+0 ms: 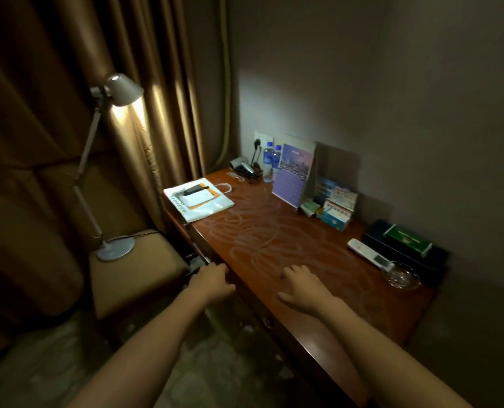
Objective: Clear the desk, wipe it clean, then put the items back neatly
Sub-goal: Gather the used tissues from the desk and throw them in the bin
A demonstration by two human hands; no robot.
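A brown wooden desk (pixel 327 293) with swirly smear marks runs along the wall. My left hand (pixel 212 279) rests at the desk's front edge, fingers curled over it; whether it grips anything is hidden. My right hand (pixel 302 287) lies flat on the desktop, fingers spread, holding nothing. On the desk are a white paper bag (pixel 212 209) with a small device on it, a hair dryer (pixel 242 165), two water bottles (pixel 272 160), a standing calendar (pixel 293 172), brochures (pixel 334 207), a white remote (pixel 368 254), a glass ashtray (pixel 401 278) and a dark tray with a green box (pixel 408 240).
A desk lamp (pixel 109 172), lit, stands on a padded chair seat (pixel 136 278) left of the desk. Brown curtains (pixel 68 98) hang behind it. A wall socket (pixel 261 139) sits above the desk's far corner. Patterned carpet (pixel 186 363) lies below.
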